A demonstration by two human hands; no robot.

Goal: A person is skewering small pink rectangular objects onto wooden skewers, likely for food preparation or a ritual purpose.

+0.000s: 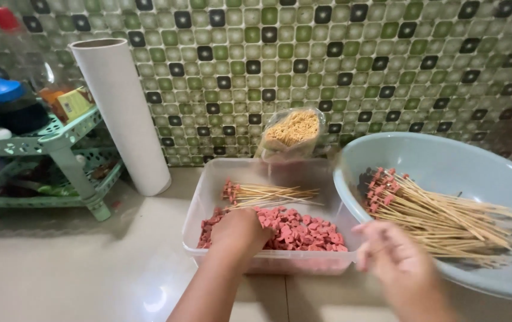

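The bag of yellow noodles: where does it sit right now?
In the head view, the bag of yellow noodles leans against the tiled wall at centre, just behind the clear plastic container and left of the blue basin.

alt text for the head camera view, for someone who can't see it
The left hand reaches into a clear tub of pink sausage slices; the blurred right hand is beside a pale blue basin of loaded skewers.

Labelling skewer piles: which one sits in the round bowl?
The big pile on the right, by the right hand. The small bundle lies in the clear tub.
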